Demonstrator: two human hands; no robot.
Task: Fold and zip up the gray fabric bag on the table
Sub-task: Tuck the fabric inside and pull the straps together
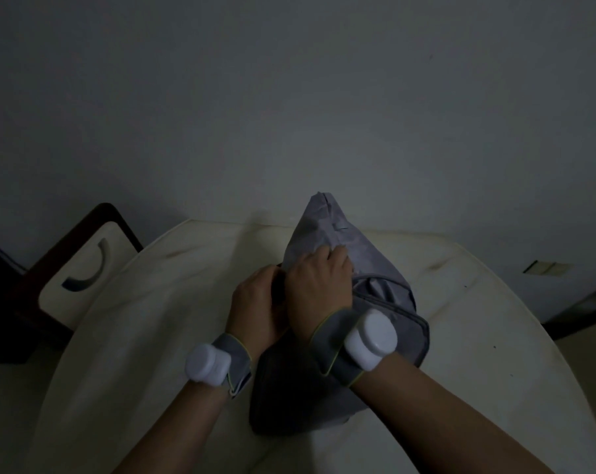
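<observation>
The fingers of the right hand (318, 285) were curled tightly into the gray fabric bag (341, 302), pinching a bunch of its cloth just right of the frame's centre. The left hand (255, 302) lay just beside it, touching it at the knuckles, with its fingers tucked under the bag's edge and hidden behind the right hand; whether they were gripping the fabric could not be told.

From that pinch the bag rose to a crumpled peak toward the upper middle of the frame, while its lower part lay flatter, spreading toward the lower centre between the two forearms. A seam or zipper line ran around its right edge, but the dim light made it hard to say whether it was open or closed.

Each wrist carried a gray strap with a white cylindrical sensor: the left wrist sensor (207, 362) at lower centre-left, the right wrist sensor (371, 340) resting over the bag.

The bag sat on a pale round table (135, 336) that filled the lower half of the frame. At the left edge stood a dark-framed chair (74, 268) with a pale back panel, close to the table's rim. A plain gray wall (289, 97) took up the upper half.
</observation>
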